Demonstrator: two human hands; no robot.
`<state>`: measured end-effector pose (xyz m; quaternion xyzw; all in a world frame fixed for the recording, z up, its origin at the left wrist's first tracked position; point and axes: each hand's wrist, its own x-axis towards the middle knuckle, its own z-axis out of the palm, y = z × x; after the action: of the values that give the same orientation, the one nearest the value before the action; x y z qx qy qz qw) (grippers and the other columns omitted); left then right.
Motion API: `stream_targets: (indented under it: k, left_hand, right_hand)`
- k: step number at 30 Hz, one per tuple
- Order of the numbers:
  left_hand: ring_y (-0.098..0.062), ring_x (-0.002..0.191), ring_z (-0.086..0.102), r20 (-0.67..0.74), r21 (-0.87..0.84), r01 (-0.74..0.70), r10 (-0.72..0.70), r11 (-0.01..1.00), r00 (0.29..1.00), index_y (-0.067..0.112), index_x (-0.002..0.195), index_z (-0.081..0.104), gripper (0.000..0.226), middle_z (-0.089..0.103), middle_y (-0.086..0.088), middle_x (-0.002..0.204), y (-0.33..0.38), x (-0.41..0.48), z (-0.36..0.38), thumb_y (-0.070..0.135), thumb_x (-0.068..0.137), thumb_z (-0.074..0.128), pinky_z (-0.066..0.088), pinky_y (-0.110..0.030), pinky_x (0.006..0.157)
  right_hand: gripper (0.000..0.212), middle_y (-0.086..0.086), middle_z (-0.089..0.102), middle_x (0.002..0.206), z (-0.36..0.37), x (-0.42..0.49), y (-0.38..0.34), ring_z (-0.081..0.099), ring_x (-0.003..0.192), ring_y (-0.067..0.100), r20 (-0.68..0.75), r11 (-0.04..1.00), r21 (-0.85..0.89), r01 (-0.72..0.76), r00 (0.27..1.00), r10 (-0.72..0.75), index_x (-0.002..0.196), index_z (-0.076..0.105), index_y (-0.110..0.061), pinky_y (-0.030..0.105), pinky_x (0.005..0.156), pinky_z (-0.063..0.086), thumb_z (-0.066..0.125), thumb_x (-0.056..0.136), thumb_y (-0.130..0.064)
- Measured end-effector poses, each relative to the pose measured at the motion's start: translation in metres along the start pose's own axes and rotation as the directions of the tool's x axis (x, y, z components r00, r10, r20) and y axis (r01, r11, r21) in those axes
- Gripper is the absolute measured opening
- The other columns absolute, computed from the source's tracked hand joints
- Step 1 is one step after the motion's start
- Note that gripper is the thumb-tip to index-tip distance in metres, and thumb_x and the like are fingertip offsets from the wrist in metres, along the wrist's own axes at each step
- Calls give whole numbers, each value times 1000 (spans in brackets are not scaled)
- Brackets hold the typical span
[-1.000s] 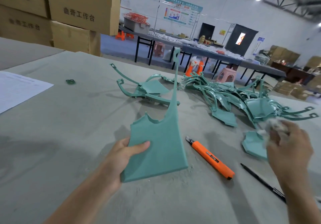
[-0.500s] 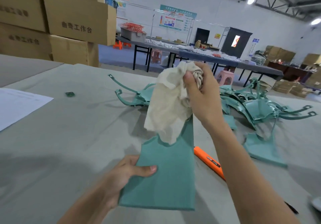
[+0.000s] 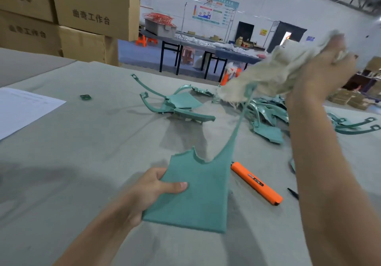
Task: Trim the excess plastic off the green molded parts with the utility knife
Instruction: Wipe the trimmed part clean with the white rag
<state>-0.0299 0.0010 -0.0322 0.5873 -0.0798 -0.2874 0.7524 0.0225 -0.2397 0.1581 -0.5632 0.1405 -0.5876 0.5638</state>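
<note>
Grey felt covers the workbench [image 3: 86, 162] in a warehouse hall. On it, the left hand [image 3: 148, 191] pinches a green molded part [image 3: 198, 193] by its left edge, thumb on top, tilting the flat panel up, probably to present its ragged upper rim. The right hand [image 3: 323, 67] is raised and clenched around a pale rag [image 3: 268, 76] near the part's thin arm. The utility knife [image 3: 256, 183] lies unheld just beside the part. Farther off, a grey bin [image 3: 159, 27] holds orange wire pieces.
</note>
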Motion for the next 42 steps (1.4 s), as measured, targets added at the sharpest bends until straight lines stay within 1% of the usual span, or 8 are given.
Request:
stream_targets:
  k: [8, 15, 19, 24, 30, 32, 36, 42]
  left_hand:
    - [-32, 82, 72, -132, -162, -188, 168, 969, 977, -2, 96, 73, 34, 71, -22, 99, 0, 3, -3, 12, 66, 71, 60, -36, 70]
    - [-27, 73, 72, -318, -291, -371, 277, 882, 907, 3, 90, 74, 25, 73, -18, 92, 4, 5, -10, 12, 67, 69, 57, -32, 57]
    - [-32, 93, 70, -433, -345, -510, 349, 788, 831, 8, 107, 71, 34, 71, -15, 108, 6, 7, -15, 16, 74, 67, 58, -40, 71]
    - [-20, 99, 70, -592, -450, -632, 320, 631, 740, 15, 110, 69, 28, 72, -3, 111, 15, 7, -27, 17, 82, 63, 58, -29, 69]
    - [-17, 73, 72, -587, -138, -560, 388, 817, 711, 19, 81, 77, 13, 76, -2, 86, 8, 7, -10, 8, 83, 69, 55, -27, 57]
    - [-10, 60, 67, -605, 81, -508, 447, 858, 659, 20, 71, 75, 18, 73, 4, 71, 3, 10, -5, 6, 82, 72, 52, -25, 53]
    - [-2, 50, 56, -517, 284, -502, 572, 817, 637, 25, 68, 71, 23, 64, 12, 56, 0, 9, 3, 5, 81, 73, 43, -16, 48]
    - [-8, 56, 63, -454, 375, -543, 660, 751, 599, 22, 74, 69, 18, 69, 3, 64, -4, 6, 4, 8, 86, 69, 48, -23, 50]
  right_hand:
    - [19, -1, 71, 98, -26, -99, 29, 65, 89, 17, 622, 979, -96, -182, 757, 202, 106, 64, -23, 40, 85, 55, 45, 106, -26]
    - [56, 8, 55, 143, -39, -158, 34, 46, 120, 14, 881, 879, -162, 449, 466, -76, 151, 36, -8, 0, 90, 29, 53, 98, 0]
    - [74, 2, 45, 153, -65, -163, 30, 44, 124, 19, 975, 795, -121, 595, 223, -19, 153, 33, -16, 13, 96, 34, 54, 88, 11]
    - [32, -19, 69, 95, -95, -136, 12, 62, 85, -2, 867, 845, -94, 527, 460, -190, 103, 63, -35, 9, 72, 43, 55, 86, -8]
    - [25, -24, 58, 73, -70, -122, -23, 53, 66, -6, 526, 966, 259, 5, 838, -146, 92, 44, -30, 12, 61, 43, 62, 73, -28]
    - [28, -23, 56, 86, -54, -128, -25, 56, 77, -9, 599, 956, 294, -6, 781, -179, 94, 44, -28, 10, 68, 45, 59, 71, -24]
    - [29, 10, 44, 141, -25, -153, -7, 42, 134, 18, 762, 833, 75, 548, 508, -402, 121, 48, -17, 31, 109, 38, 50, 95, -4]
    - [57, 16, 40, 150, -23, -182, 45, 27, 144, 32, 955, 636, -33, 771, 211, -206, 147, 39, -2, 43, 121, 17, 53, 101, -33]
